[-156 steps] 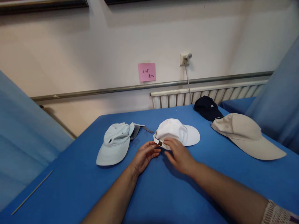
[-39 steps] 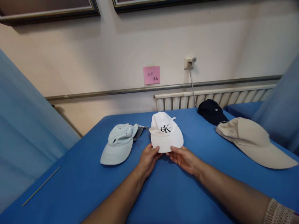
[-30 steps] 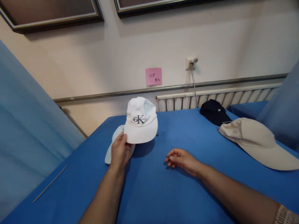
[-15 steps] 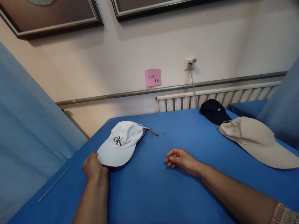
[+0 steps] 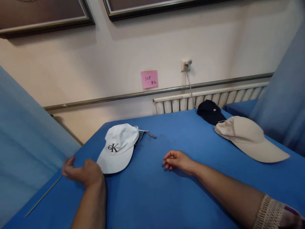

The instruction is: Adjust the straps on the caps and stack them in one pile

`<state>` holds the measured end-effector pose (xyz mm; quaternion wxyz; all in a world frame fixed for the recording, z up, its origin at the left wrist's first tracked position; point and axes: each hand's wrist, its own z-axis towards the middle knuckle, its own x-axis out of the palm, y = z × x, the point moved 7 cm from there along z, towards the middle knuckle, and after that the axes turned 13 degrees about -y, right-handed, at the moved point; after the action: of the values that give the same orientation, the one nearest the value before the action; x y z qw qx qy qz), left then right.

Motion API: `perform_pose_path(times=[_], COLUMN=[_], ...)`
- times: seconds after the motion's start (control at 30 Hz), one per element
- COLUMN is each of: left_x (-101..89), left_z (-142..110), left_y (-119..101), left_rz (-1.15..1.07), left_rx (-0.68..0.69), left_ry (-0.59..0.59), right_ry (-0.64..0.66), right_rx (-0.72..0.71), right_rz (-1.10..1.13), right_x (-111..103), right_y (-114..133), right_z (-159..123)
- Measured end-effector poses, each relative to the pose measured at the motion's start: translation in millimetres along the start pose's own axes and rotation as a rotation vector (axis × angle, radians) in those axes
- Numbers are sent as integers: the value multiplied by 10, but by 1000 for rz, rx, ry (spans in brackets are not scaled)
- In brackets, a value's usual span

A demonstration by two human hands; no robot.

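A white cap with a black logo (image 5: 119, 147) lies on the blue table (image 5: 166, 197), stacked over a pale cap of which only the grey strap end (image 5: 145, 134) shows. My left hand (image 5: 82, 171) is just left of the white cap's brim, off the cap, fingers loosely spread and holding nothing. My right hand (image 5: 177, 159) rests on the table to the right of the cap, fingers loosely curled and apart, with nothing in it.
A beige cap (image 5: 249, 137) and a dark navy cap (image 5: 210, 111) lie at the right rear of the table. A thin stick (image 5: 42, 197) lies near the left edge. Blue curtains hang on both sides. A radiator (image 5: 209, 97) and a pink note (image 5: 149, 79) are on the wall.
My left hand carried the white cap left, laid it over the pale cap, let go and drew away to the left. My right hand let go of the brim and stayed on the table.
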<state>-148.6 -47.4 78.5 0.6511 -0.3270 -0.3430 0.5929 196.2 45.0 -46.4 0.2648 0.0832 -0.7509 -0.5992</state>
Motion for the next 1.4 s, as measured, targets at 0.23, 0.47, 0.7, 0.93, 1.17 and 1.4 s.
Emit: perform_pose_path(times=[0.23,0.47,0.7,0.93,1.17,1.4], left_x=[496,756,817,815,785,774], left_z=[-1588,-2451,-2367,-2329,-2333,-2333], left_y=[-825,-589,-518,-507,-524,-559], left_rz=[-133,-119,-122,-176,-125,-148], left_rx=[527,577,446,374,423,431], left_ry=[727,1358,1388,1394,1430,1416], right_ry=[-493,-1591,-1950,-1461,-1313,-1279], right_rx=[-315,-521,-319,-359,-94,-220], right_rz=[-314,-928,-930,-1203,-1186,-1178], right_x=[-573,-2094,-2770,-2523,-2754,-2595], right_y=[197,1145,1082,1069,784,939], right_z=[91,-612,-909,-507,-354,-362])
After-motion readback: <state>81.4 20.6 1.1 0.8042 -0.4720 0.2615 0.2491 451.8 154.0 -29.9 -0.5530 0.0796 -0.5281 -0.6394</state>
